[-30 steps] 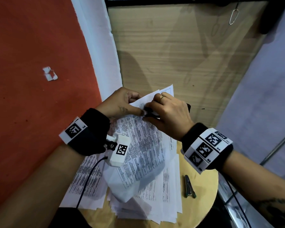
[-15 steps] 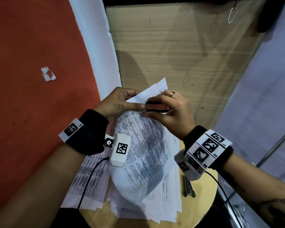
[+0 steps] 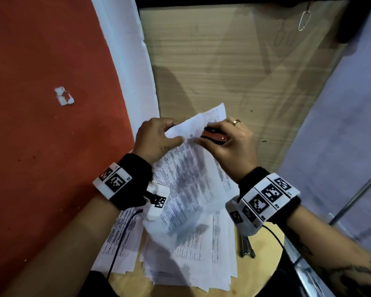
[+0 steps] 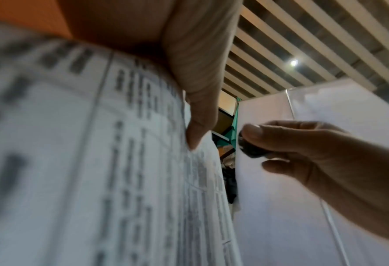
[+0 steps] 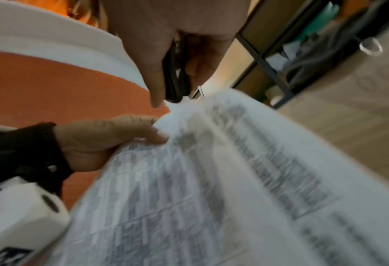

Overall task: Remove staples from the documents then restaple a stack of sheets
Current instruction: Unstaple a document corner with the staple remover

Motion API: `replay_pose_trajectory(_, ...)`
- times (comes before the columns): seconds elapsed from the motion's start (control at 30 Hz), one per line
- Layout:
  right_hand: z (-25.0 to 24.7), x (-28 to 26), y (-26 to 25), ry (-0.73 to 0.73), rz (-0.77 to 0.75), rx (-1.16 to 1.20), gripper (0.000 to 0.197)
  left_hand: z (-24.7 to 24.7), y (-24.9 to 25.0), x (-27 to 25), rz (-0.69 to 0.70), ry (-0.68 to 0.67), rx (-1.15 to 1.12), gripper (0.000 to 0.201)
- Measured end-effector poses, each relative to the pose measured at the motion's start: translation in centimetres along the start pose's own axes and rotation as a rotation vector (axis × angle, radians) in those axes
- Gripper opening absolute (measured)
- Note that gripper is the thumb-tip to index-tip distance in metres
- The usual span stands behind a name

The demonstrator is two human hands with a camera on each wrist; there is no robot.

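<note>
An orange-red wall and a pale wood panel stand behind a small round wooden table (image 3: 263, 273), whose top is spread with loose printed sheets (image 3: 193, 260). Above those loose sheets both hands meet at the upper corner of a held document (image 3: 186, 183), a few printed pages lifted off the pile. The left hand (image 3: 156, 139) pinches that corner, thumb (image 4: 200, 115) flat on the printed face and the other fingers curled behind the paper; in the right wrist view its fingertips (image 5: 152, 129) lie right at the crumpled corner. The right hand (image 3: 231, 144) is clamped on a small red and black staple remover (image 3: 213, 136), thumb below and fingers (image 3: 227, 125) curled over the top, so the tool sits between thumb and fingers with only its front end showing. The remover's long axis runs roughly across the head view, its working end pointing left toward the left thumb and the document's corner, just beside or touching the paper; which, cannot be told through the blur. The document hangs from that corner with its long axis running down toward the loose sheets, its lower end curling over them. Right of the loose sheets, on bare table, lies a slim metal tool (image 3: 246, 247), partly hidden under the right wristband (image 3: 266, 198).
</note>
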State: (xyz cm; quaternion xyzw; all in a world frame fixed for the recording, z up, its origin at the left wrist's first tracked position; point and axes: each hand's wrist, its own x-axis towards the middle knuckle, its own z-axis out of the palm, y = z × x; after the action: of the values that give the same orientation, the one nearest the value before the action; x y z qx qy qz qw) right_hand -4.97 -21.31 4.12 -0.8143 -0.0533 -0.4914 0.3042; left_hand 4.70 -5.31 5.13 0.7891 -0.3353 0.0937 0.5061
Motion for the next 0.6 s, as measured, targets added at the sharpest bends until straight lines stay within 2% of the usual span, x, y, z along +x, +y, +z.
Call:
replay_pose_trajectory(0.07, 0.0, -0.3, 0.9, -0.028, -0.018, -0.133, 0.033, -0.5, -1.2, 0.3, -0.038, 0.015, 0.093, 0.041)
replay_pose_trajectory(0.1, 0.2, -0.7, 1.5, -0.072, 0.000, -0.189, 0.034, -0.8, -1.5, 0.4, -0.040, -0.003, 0.118, 0.043)
replay_pose_trajectory(0.2, 0.9, -2.4, 3.5, -0.269, 0.164, -0.341, 0.037, -1.4, -1.4, 0.7, -0.022, -0.059, 0.186, 0.048)
replay_pose_trajectory(0.33, 1.8, -4.4, 5.9, -0.526, 0.396, -0.419, 0.037, -2.0, -1.6, 1.1, -0.033, -0.113, 0.269, 0.069)
replay_pose_trajectory(0.4, 1.6, -4.5, 6.5, -0.557, 0.466, -0.304, 0.042, -2.3, -1.8, 1.0, -0.028, -0.116, 0.307, 0.062)
replay_pose_trajectory(0.47, 1.0, -3.9, 6.3, -0.545, 0.549, -0.052, 0.044, -2.6, -2.2, 0.9, -0.019, -0.101, 0.307, 0.043)
replay_pose_trajectory(0.5, 0.8, -3.5, 6.0, -0.545, 0.599, 0.113, 0.044, -2.7, -2.4, 0.8, -0.022, -0.095, 0.295, 0.040)
replay_pose_trajectory(0.6, 0.4, -2.7, 5.0, -0.623, 0.725, 0.481, 0.037, -2.8, -2.7, 0.5, -0.026, -0.069, 0.307, 0.057)
